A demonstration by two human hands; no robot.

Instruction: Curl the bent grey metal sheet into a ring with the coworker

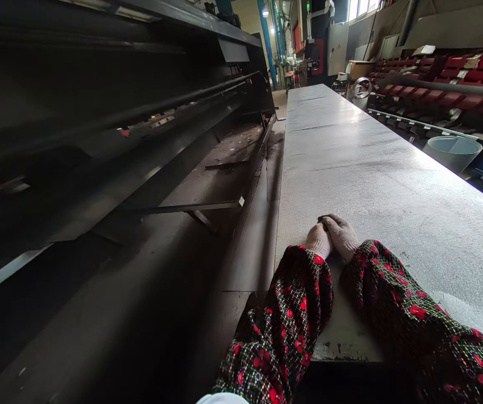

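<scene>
Both my hands wear pale knitted gloves and rest together on a long grey metal sheet (325,168), close to its near left part. My right hand (341,233) lies over my left hand (319,238), its fingers folded across the front of it. The fingers of the left hand are mostly hidden beneath. A dark patch shows where the fingertips meet. No tool or part is visible in either hand. Dark sleeves (300,314) with red flowers cover both forearms, which reach forward over the sheet's near edge.
A large dark machine (140,112) runs along the left, with metal bars (191,207) jutting low from it above the floor. Right of the sheet stand a pale bucket (454,151) and red machinery (472,73). Blue posts (268,45) rise at the back.
</scene>
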